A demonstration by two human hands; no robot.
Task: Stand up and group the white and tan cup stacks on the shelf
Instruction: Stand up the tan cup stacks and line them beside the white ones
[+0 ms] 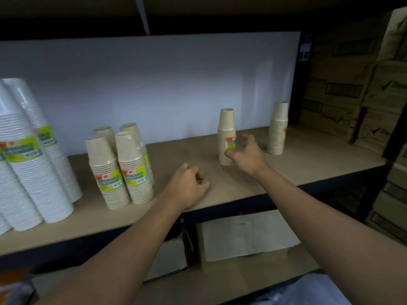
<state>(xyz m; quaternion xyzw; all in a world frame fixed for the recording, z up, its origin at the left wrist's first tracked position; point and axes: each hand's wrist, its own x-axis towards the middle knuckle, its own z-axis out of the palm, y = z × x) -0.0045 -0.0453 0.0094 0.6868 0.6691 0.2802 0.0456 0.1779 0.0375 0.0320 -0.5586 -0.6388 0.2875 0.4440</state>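
**Now: right hand at the lone tan stack**

Head view: the lone tan stack (226,139) stands upright on the shelf (308,155), just left of the right hand (245,155) — fingers spread, thumb touching it. The left hand (189,183) rests curled and empty, nearer the tan group (120,170).

One tan paper cup stack (226,128) stands just left of the right hand's (248,156) fingers (247,139), a second tan paper cup stack (278,128) to their right.

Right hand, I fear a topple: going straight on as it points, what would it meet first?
Probably the lone tan cup stack just ahead of the right hand; its thumb seems almost touching, depth unclear.
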